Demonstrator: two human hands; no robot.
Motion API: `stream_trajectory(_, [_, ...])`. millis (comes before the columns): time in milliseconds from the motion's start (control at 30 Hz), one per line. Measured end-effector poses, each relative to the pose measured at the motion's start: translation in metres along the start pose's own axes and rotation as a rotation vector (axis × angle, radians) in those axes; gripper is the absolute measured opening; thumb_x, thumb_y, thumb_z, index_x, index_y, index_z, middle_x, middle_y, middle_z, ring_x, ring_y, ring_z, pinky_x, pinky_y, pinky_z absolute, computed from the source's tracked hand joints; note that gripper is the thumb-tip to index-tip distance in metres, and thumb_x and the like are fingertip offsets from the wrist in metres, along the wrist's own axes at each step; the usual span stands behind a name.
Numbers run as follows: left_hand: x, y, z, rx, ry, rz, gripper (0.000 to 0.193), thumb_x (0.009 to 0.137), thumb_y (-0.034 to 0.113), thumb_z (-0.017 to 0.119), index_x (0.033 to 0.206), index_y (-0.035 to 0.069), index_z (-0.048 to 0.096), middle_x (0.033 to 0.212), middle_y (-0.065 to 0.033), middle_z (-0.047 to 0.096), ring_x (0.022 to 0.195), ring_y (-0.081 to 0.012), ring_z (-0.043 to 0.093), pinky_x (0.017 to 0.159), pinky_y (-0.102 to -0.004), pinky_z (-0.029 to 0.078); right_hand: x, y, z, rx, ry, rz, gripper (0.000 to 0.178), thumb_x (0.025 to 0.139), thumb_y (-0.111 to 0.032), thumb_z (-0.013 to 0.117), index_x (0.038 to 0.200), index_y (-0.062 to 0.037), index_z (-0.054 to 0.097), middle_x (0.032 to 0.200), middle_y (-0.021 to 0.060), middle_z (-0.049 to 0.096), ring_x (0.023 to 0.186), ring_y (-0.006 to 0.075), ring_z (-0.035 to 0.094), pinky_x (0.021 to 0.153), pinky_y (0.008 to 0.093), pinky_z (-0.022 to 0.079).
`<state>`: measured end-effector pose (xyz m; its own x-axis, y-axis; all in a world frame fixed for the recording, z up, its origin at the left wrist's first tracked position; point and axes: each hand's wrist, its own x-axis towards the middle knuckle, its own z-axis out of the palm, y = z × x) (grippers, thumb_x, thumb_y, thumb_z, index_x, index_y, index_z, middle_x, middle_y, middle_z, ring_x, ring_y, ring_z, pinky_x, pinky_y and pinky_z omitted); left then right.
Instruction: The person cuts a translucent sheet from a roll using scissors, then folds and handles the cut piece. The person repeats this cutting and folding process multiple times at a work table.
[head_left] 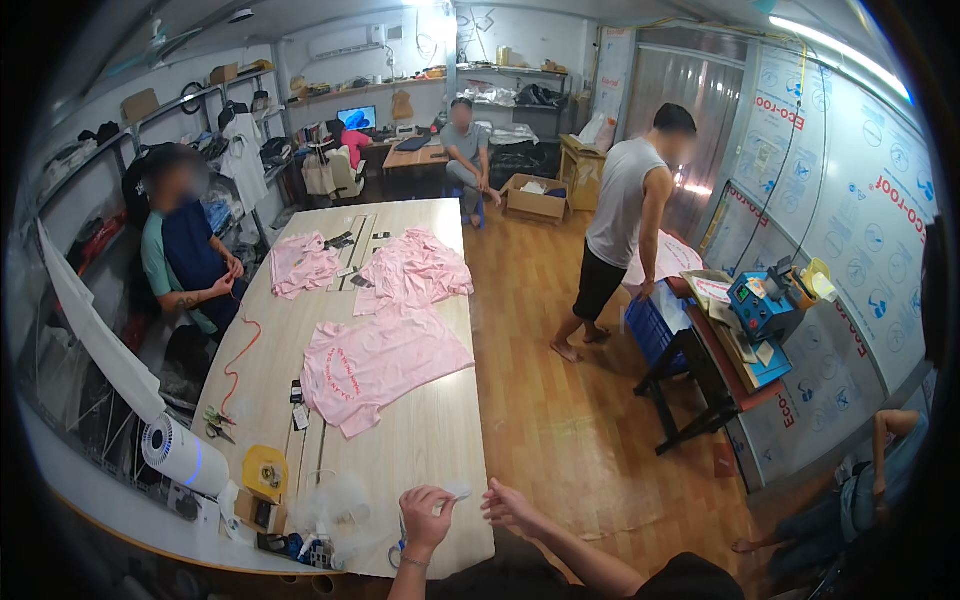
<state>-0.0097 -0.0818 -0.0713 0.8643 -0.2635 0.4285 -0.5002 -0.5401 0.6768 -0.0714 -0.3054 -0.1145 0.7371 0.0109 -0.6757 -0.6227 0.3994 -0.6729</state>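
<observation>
Over the near right corner of the table [455, 400], my left hand [426, 512] is closed in a pinch on a small whitish piece [459, 494], too small to identify. Just past the table's edge, my right hand [512, 506] has its fingers stretched out and holds nothing visible. Blue-handled scissors [396, 553] lie beside my left wrist, partly hidden by it. Crumpled clear plastic [340, 508] is to the left of that hand. Farther up the table a pink T-shirt [385, 365] with red print lies spread out, and a heap of pink shirts [418, 268] is beyond it.
A yellow container [265, 470], dark-handled scissors [218, 428] and a white cylindrical device [185, 455] stand or lie along the left side. One person [190, 245] is at the left edge. Another [630, 215] stands by a blue crate [657, 325] and a heat press [762, 305].
</observation>
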Motion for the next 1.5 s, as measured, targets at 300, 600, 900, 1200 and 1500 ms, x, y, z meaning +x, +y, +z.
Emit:
stream_trajectory(300, [-0.018, 0.004, 0.016, 0.132, -0.032, 0.347, 0.012, 0.079, 0.016, 0.086, 0.086, 0.025, 0.082, 0.109, 0.0060, 0.071, 0.115, -0.0180, 0.064, 0.103, -0.0454, 0.041, 0.005, 0.011, 0.000, 0.101, -0.261, 0.101, 0.024, 0.106, -0.035, 0.072, 0.104, -0.0107, 0.072, 0.090, -0.0016, 0.065, 0.077, 0.0085, 0.057, 0.071, 0.0239, 0.046])
stream_trajectory(600, [-0.025, 0.007, 0.018, 0.095, 0.034, 0.283, 0.013, 0.074, 0.017, 0.088, 0.082, 0.024, 0.081, 0.110, 0.0047, 0.071, 0.113, -0.0242, 0.062, 0.097, -0.0448, 0.043, 0.031, 0.041, -0.013, 0.155, -0.337, -0.046, 0.015, 0.107, -0.021, 0.070, 0.105, -0.0064, 0.072, 0.088, -0.0046, 0.060, 0.078, 0.0069, 0.054, 0.070, 0.0243, 0.043])
stream_trajectory(900, [-0.043, -0.003, 0.038, -0.207, 0.150, -0.152, 0.058, 0.084, 0.011, 0.082, 0.139, 0.009, 0.064, 0.124, -0.0089, 0.067, 0.121, -0.0298, 0.062, 0.106, -0.0459, 0.048, 0.022, 0.035, 0.000, -0.044, -0.133, -0.177, 0.022, 0.103, -0.024, 0.076, 0.113, -0.0042, 0.074, 0.095, -0.0015, 0.068, 0.085, 0.0079, 0.060, 0.076, 0.0261, 0.048])
stream_trajectory(1200, [-0.035, -0.030, 0.022, -1.322, -0.324, -0.956, 0.039, 0.101, 0.019, 0.076, 0.135, 0.003, 0.066, 0.122, -0.0082, 0.075, 0.101, -0.0168, 0.073, 0.085, -0.0321, 0.060, 0.036, 0.045, -0.002, -0.592, -0.196, -0.375, 0.040, 0.103, -0.035, 0.075, 0.124, -0.0018, 0.075, 0.106, 0.0046, 0.076, 0.097, 0.0129, 0.068, 0.089, 0.0322, 0.055])
stream_trajectory(1500, [-0.043, -0.038, 0.038, -1.038, -0.206, -0.745, 0.023, 0.093, 0.008, 0.082, 0.110, -0.006, 0.076, 0.103, -0.0100, 0.079, 0.088, -0.0160, 0.074, 0.082, -0.0321, 0.060, 0.012, 0.030, 0.019, -0.680, -0.166, -0.430, 0.055, 0.099, -0.050, 0.077, 0.123, -0.0002, 0.075, 0.109, 0.0099, 0.078, 0.102, 0.0163, 0.070, 0.090, 0.0325, 0.055])
